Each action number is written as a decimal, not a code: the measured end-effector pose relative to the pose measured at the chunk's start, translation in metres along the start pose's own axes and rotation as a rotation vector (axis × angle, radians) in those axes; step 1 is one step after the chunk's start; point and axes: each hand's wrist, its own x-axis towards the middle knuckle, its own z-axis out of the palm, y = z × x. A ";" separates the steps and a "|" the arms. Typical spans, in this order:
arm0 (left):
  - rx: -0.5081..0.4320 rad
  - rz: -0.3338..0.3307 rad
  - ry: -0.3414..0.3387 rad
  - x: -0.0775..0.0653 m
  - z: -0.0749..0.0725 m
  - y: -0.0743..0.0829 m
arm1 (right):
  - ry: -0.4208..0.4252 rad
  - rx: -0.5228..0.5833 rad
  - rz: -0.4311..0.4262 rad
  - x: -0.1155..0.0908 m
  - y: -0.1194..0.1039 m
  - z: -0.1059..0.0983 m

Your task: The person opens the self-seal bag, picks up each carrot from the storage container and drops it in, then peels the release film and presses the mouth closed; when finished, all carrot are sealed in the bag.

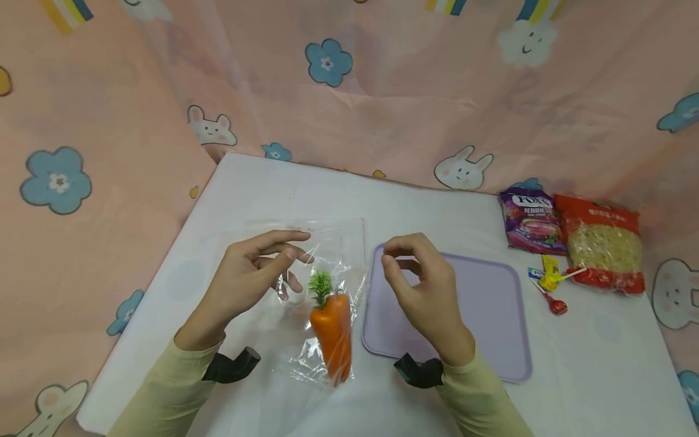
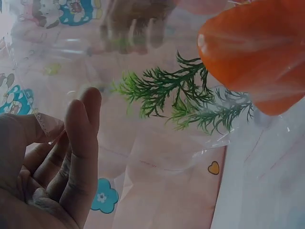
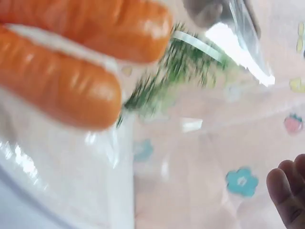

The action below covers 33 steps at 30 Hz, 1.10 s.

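Note:
Two orange toy carrots point(image 1: 331, 337) with green leafy tops point(image 1: 320, 284) lie in a clear plastic bag point(image 1: 349, 243) left of the tray. The right wrist view shows both carrots point(image 3: 71, 90) close up through shiny film. My left hand point(image 1: 253, 273) is at the bag's upper left. In the left wrist view, the thumb of that hand point(image 2: 52, 167) meets the fingers on a thin clear edge of the bag. Over the tray's left part, my right hand point(image 1: 423, 279) is loosely bent, thumb and forefinger a little apart, with nothing visible between them.
A lilac tray point(image 1: 491, 315) lies under and right of my right hand. Farther right are a purple candy bag point(image 1: 532, 221), a red-and-clear food packet point(image 1: 603, 246), a yellow-wrapped lollipop point(image 1: 550, 273) and a red lollipop point(image 1: 557, 306). A patterned pink cloth point(image 1: 382, 121) hangs behind the white table point(image 1: 437, 209).

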 end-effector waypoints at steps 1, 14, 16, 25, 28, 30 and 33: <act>0.004 0.005 0.003 0.000 0.001 0.004 | -0.009 0.005 -0.076 0.003 -0.003 0.003; 0.017 0.152 0.042 0.010 0.016 0.008 | -0.133 -0.196 -0.257 0.034 -0.023 0.051; 0.040 0.158 0.052 0.011 0.019 0.016 | -0.113 -0.223 -0.244 0.036 -0.022 0.053; 0.219 0.291 0.101 0.013 0.023 0.017 | -0.109 -0.299 -0.198 0.039 -0.022 0.052; 0.296 0.331 0.117 0.014 0.022 0.008 | -0.115 -0.314 -0.176 0.039 -0.023 0.050; 0.356 0.356 0.132 0.015 0.022 0.005 | -0.123 -0.317 -0.167 0.039 -0.024 0.049; 0.440 0.394 0.146 0.014 0.022 0.004 | -0.139 -0.307 -0.163 0.040 -0.025 0.046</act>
